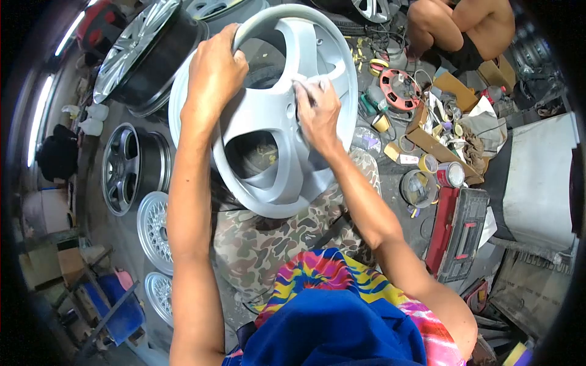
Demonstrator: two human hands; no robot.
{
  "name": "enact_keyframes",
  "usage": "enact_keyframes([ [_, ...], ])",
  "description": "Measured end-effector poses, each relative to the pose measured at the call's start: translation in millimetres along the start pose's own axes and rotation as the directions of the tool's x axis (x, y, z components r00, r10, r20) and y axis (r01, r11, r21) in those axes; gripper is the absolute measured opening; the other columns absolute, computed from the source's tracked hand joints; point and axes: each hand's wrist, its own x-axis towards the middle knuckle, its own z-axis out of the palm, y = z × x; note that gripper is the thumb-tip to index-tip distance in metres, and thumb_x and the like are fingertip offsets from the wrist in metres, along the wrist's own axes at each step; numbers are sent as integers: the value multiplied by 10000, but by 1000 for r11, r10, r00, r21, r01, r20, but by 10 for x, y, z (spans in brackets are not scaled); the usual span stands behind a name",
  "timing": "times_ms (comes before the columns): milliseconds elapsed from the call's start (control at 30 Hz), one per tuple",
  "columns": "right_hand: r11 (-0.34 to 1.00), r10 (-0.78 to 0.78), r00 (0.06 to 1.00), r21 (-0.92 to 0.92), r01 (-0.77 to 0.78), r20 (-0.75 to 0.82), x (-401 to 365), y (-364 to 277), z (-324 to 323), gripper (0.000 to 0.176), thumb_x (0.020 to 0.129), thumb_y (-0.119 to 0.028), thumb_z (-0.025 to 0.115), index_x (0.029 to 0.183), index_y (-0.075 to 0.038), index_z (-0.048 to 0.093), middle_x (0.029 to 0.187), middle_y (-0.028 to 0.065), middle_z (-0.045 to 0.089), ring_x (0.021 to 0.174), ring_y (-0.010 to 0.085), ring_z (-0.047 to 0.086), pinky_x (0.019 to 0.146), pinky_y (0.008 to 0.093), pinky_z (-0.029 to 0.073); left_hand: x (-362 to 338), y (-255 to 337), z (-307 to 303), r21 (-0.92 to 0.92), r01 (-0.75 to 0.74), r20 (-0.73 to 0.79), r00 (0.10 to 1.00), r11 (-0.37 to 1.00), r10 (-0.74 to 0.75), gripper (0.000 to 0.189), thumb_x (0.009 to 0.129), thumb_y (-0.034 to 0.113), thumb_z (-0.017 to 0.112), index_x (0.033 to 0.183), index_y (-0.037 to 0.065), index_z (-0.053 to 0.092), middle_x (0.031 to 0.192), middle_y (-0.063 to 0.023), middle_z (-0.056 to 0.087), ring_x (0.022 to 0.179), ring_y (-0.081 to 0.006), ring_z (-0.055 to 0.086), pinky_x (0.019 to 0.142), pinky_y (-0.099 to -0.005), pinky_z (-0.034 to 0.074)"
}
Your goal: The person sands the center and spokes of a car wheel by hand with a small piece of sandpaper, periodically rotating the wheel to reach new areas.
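Observation:
A large grey wheel rim (259, 110) with wide spokes is held tilted above my camouflage-clad lap (250, 244). My left hand (218, 67) wraps round the rim's upper left edge, fingers over the lip. Near the hub, my right hand (318, 113) presses its bent fingertips against a spoke; they pinch something pale that I cannot make out. The hub's round hole shows just left of the right hand.
Other rims (119, 168) stand along the left. At the upper right a person (467, 27) crouches. On the right are a cardboard box (436, 143) of clutter, tape rolls, a red reel (400, 89), a glass bowl (418, 188) and a red and black toolbox (464, 235).

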Motion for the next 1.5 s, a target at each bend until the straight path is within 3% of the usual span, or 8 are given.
enact_keyframes([
  [467, 998, -48, 997, -35, 46, -58, -18, 107, 43, 139, 913, -49, 708, 1035, 0, 753, 857, 132, 588, 683, 254, 606, 632, 387, 480, 1, -19, -3, 22, 22, 57, 998, 1000, -23, 441, 851, 69, 599, 1288, 25, 643, 1067, -281, 700, 1064, -441, 669, 959, -469, 516],
  [600, 976, 186, 977, 138, -171, -101, 209, 246, -64, 112, 935, -111, 733, 998, -28, 775, 873, 70, 680, 730, 161, 639, 629, 325, 486, 4, -16, -29, 21, 66, 66, 996, 998, -67, 441, 861, 81, 607, 1295, 11, 636, 1080, -287, 699, 1064, -433, 681, 968, -461, 515],
  [667, 763, 536, 828, 326, -559, 166, 180, 130, -245, 176, 989, -155, 701, 1059, 4, 728, 995, 77, 731, 836, 126, 681, 672, 274, 518, -22, 1, 1, 4, 13, -14, 1000, 1000, -13, 424, 812, 37, 561, 1219, -4, 674, 1022, -306, 691, 1002, -468, 667, 932, -526, 515],
  [867, 298, 496, 764, 746, -596, 412, -71, 366, -276, 280, 1069, -176, 569, 1254, 33, 545, 1155, 193, 711, 990, 228, 725, 824, 316, 599, -46, 318, -141, 207, -386, -127, 901, 899, 415, 250, 935, 88, 640, 1175, 41, 693, 1097, -166, 697, 1051, -356, 660, 957, -422, 507],
  [1033, 220, 442, 766, 771, -598, 467, -92, 387, -421, 264, 1077, -182, 553, 1244, 23, 544, 1150, 199, 714, 988, 240, 730, 816, 327, 601, -763, 610, 74, 437, -450, 530, 829, 779, 182, 394, 942, 293, 664, 1211, 5, 663, 1198, -143, 651, 1180, -291, 591, 1148, -508, 365],
  [1133, 340, 517, 740, 690, -639, 431, -149, 322, -417, 241, 1042, -191, 631, 1164, 15, 606, 1095, 151, 733, 928, 188, 725, 799, 299, 590, -882, 586, 267, 622, -514, 471, 848, 591, 242, 529, 932, 371, 669, 1281, -25, 630, 1193, -141, 628, 1220, -295, 548, 1159, -526, 342],
  [1267, 331, 583, 704, 672, -662, 406, -226, 306, -460, 190, 974, -177, 736, 1058, -21, 669, 930, 68, 729, 791, 110, 680, 706, 251, 546, -832, 704, 588, 614, -462, 561, 826, 640, 57, 622, 931, 408, 665, 1328, -66, 597, 1268, -172, 623, 1244, -305, 549, 1172, -534, 322],
  [1500, 367, 630, 665, 601, -710, 401, -328, 265, -580, 188, 923, -164, 794, 1005, -34, 685, 856, 16, 705, 680, 78, 622, 595, 223, 486, -726, 756, 1294, 673, -155, 299, 951, 723, -75, 683, 1001, 317, 563, 1488, -136, 406, 1547, -391, 355, 1448, -465, 398, 1199, -559, 276],
])
